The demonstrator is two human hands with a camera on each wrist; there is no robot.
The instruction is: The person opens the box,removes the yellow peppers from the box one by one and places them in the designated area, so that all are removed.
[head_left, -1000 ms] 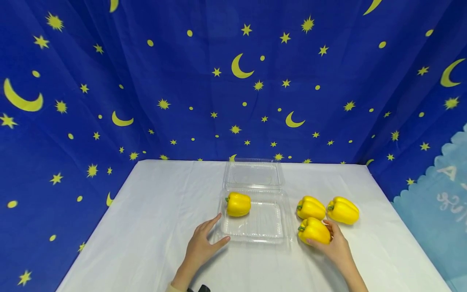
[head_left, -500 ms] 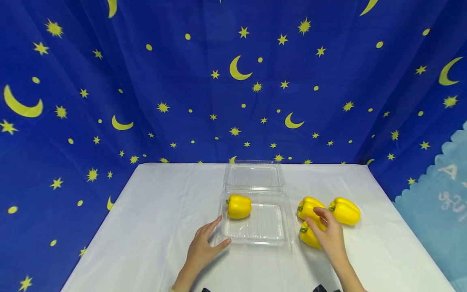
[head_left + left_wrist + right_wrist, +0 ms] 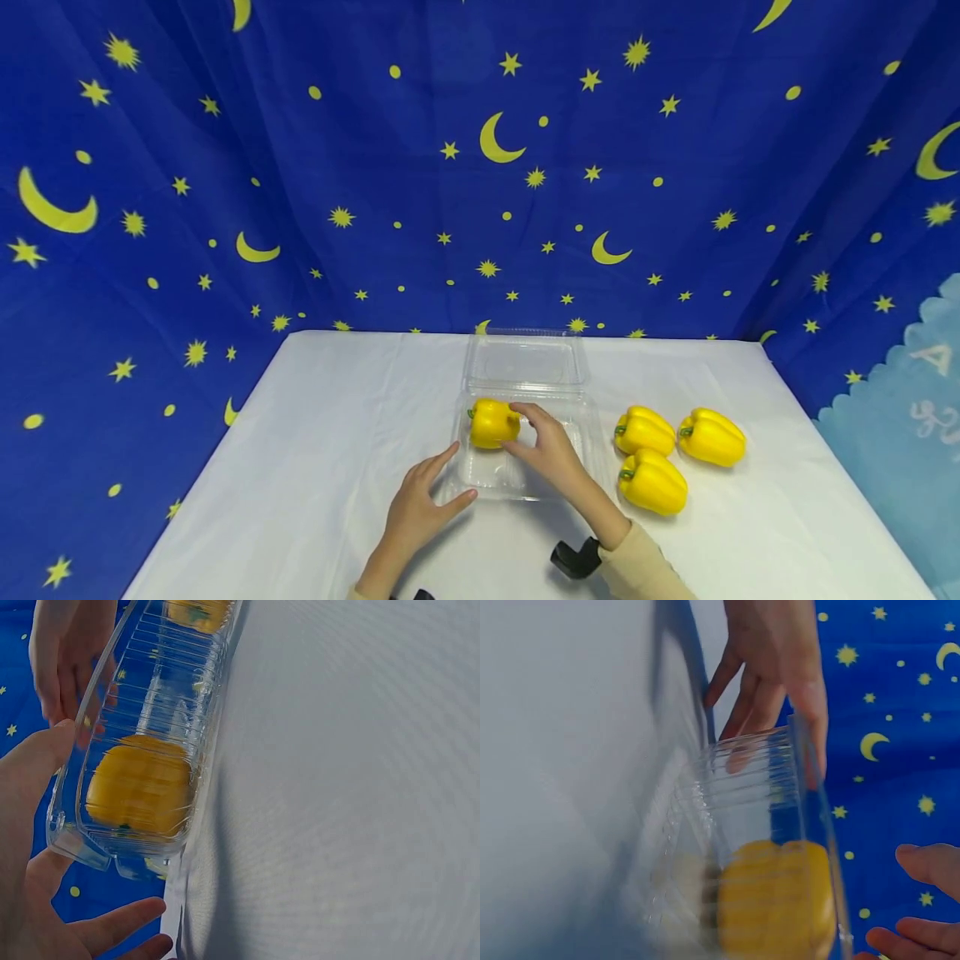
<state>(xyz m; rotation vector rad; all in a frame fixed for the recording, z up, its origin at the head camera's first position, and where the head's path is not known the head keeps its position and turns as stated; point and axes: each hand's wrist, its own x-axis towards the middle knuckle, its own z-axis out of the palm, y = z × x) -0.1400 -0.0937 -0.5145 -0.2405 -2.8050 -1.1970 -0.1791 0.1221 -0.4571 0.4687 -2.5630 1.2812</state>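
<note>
A yellow bell pepper (image 3: 491, 425) with a green stem lies in the left part of a clear plastic clamshell box (image 3: 487, 492), whose lid (image 3: 528, 360) is folded back. My left hand (image 3: 416, 504) is at the box's front left corner, thumb and fingers spread; the thumb touches the rim in the left wrist view. My right hand (image 3: 553, 454) is over the box, thumb and forefinger apart at the pepper's right side. In the right wrist view my right fingers (image 3: 922, 934) stand apart from the box wall; contact with the pepper cannot be made out.
Three more yellow bell peppers lie on the white-covered table (image 3: 337, 417) to the right: one at the front (image 3: 652, 483), one behind it (image 3: 645, 431) and one farther right (image 3: 712, 437). A blue star-and-moon curtain (image 3: 420, 167) encloses the back and sides.
My right hand has left the front pepper of the right-hand group and moved left, over the box, carrying nothing. The left hand stays at the box's corner. The peppers lie about where they were.
</note>
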